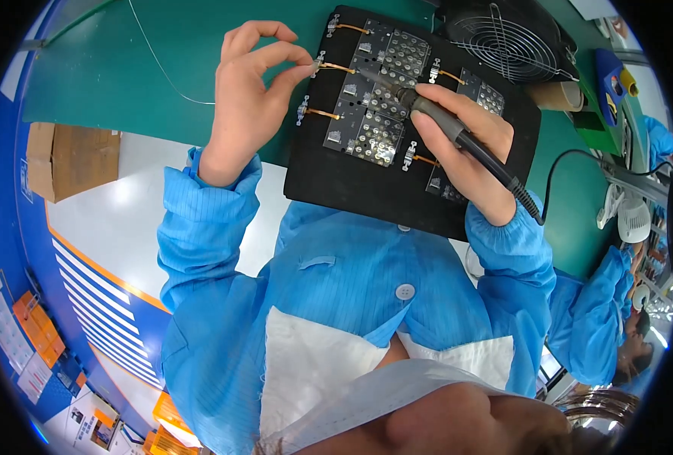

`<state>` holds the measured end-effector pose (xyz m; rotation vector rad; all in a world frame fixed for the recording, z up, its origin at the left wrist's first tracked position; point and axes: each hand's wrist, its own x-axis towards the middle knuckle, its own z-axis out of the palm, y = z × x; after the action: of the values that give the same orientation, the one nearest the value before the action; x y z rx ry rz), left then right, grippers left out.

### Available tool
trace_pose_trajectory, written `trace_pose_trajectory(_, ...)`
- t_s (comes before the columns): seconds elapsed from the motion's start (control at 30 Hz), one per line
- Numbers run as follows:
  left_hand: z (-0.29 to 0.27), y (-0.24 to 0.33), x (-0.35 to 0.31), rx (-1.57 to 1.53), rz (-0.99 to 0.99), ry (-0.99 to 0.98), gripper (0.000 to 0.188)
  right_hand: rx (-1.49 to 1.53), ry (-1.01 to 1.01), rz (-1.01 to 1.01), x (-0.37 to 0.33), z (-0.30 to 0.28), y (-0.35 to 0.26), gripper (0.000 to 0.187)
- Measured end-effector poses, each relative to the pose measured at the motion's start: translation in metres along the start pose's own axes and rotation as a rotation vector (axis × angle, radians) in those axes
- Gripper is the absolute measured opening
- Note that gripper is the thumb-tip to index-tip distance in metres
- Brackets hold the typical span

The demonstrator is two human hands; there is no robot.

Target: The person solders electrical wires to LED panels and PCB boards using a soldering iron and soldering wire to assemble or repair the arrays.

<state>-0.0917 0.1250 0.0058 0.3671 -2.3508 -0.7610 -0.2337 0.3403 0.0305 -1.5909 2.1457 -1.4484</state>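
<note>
My left hand (257,83) is closed in a pinch, thumb and forefinger together right at a small metal connector (320,59). A thin silvery solder wire (171,82) runs across to this hand and passes behind it. From the connector a short copper-coloured cable (339,67) leads to a black circuit board (349,89). In my right hand (465,125) is a soldering iron (494,165), its tip pointing left over the board near the cable's end. Round metallic parts cover the right half of each board. Several such boards lie on a black mat (306,171).
A black fume fan (507,47) with a wire guard stands behind the mat. Right of it are a cardboard tube (560,95) and a blue holder (608,85). A cardboard box (79,161) sits left, below the green table (124,98). Another person's blue sleeve (598,318) shows at right.
</note>
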Motion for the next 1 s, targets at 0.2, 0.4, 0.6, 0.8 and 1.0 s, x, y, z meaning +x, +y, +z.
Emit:
trace_pose_trajectory(0.2, 0.002, -0.005, 0.001, -0.05, 0.002, -0.01, 0.011, -0.035, -0.039, 0.004, 0.001, 0.004, 0.002, 0.027)
trace_pose_trajectory(0.4, 0.009, -0.009, 0.001, -0.063, 0.038, -0.006, 0.012, -0.024, -0.045, 0.012, 0.001, 0.005, 0.002, 0.028)
trace_pose_trajectory(0.6, 0.016, -0.007, 0.007, -0.033, 0.066, -0.033, 0.011, -0.038, -0.066, 0.015, 0.002, 0.005, 0.004, 0.028)
trace_pose_trajectory(0.8, 0.021, -0.005, 0.006, -0.04, 0.089, -0.023, 0.009, -0.046, -0.089, 0.021, 0.002, 0.003, 0.001, 0.028)
trace_pose_trajectory(1.0, 0.026, -0.012, 0.009, -0.243, 0.013, -0.086, 0.009, -0.071, -0.087, 0.02, 0.001, 0.002, 0.002, 0.028)
